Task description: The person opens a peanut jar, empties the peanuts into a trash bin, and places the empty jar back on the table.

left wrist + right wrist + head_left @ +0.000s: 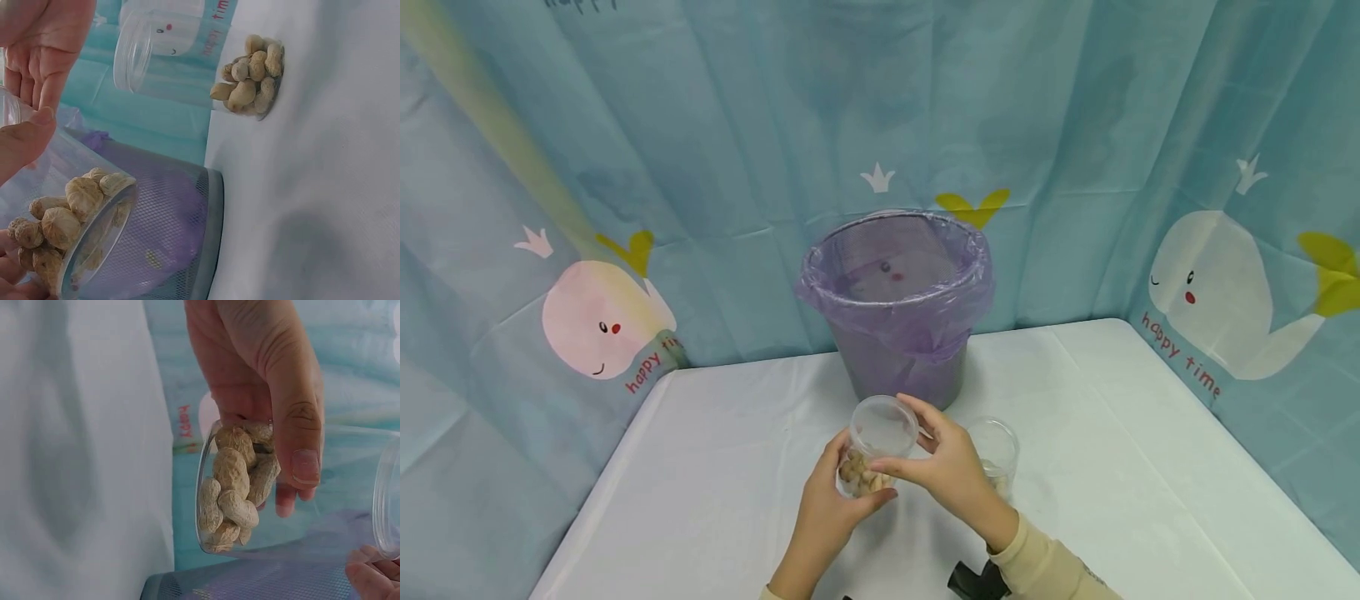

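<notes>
Before the bin, a tilted clear plastic jar (880, 471) with unshelled peanuts (231, 481) at its bottom is held up between both hands. My left hand (829, 500) wraps round the lower part, its thumb (304, 465) lying along the wall. At the jar's top end my right hand (951, 462) grips the round rim (381, 500), thumb on the near side and fingers on the far side. Just right of it on the table, partly behind the right hand, stands a second clear jar (1000, 442), upright, with peanuts (247, 81) at its bottom.
A mesh waste bin (906, 367) lined with a purple plastic bag (955, 292) stands behind the hands. The table has a white cloth (700, 483). A blue printed curtain (737, 167) hangs at the back and sides. A black object (977, 579) lies by the right sleeve.
</notes>
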Demonstrator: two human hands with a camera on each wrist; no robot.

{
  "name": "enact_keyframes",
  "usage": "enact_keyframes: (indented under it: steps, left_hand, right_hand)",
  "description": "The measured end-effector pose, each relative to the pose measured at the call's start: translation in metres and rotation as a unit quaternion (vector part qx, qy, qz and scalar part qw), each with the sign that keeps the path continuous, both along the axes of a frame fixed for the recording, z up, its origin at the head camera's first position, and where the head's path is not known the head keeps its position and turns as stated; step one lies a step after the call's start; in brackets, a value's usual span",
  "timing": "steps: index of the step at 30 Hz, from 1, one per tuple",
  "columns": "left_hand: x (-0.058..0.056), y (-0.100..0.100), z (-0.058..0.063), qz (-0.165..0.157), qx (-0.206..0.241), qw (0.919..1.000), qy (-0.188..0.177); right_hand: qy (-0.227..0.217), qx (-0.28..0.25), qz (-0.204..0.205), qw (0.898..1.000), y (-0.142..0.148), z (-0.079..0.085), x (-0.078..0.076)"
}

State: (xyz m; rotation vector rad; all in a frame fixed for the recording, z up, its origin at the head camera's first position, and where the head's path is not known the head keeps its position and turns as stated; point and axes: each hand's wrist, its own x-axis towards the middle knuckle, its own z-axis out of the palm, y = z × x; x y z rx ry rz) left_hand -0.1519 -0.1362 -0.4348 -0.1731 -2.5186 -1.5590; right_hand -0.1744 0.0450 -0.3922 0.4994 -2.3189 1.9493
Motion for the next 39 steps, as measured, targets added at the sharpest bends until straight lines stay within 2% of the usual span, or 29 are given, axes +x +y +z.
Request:
enact_keyframes:
  steps: [6,10,14,18,23,28,34,39]
  left_hand:
    - [-0.001,0.000,0.005,0.005,-0.028,0.9994,0.020]
    - [-0.003,-0.001,0.008,0.020,-0.079,0.9951,0.056]
    - [-0.005,-0.001,0.009,0.045,-0.134,0.9842,0.107]
    - [-0.006,0.000,0.012,0.059,-0.158,0.9752,0.143]
    - [-0.004,0.004,0.014,0.067,-0.176,0.9696,0.156]
    - [-0.002,0.007,0.016,0.075,-0.203,0.9567,0.195]
    - [0.000,0.007,0.014,0.074,-0.222,0.9390,0.252]
    - [-0.001,0.006,0.014,0.066,-0.216,0.9331,0.280]
  right_hand:
    - [-0.014,0.001,0.006,1.000,0.002,0.001,-0.001]
    - [-0.013,0.008,0.006,1.000,0.004,0.002,-0.001]
    - [-0.007,0.007,0.013,1.000,0.006,0.002,-0.001]
    - [-0.012,-0.005,0.008,1.000,0.006,0.003,-0.003]
    - [-0.014,-0.012,-0.012,1.000,0.003,0.003,-0.004]
    - [-0.005,0.002,-0.024,1.000,0.002,0.005,-0.004]
    - [0.007,0.006,-0.014,1.000,0.006,0.008,-0.003]
    - [0.026,0.013,0.002,1.000,0.008,0.010,-0.002]
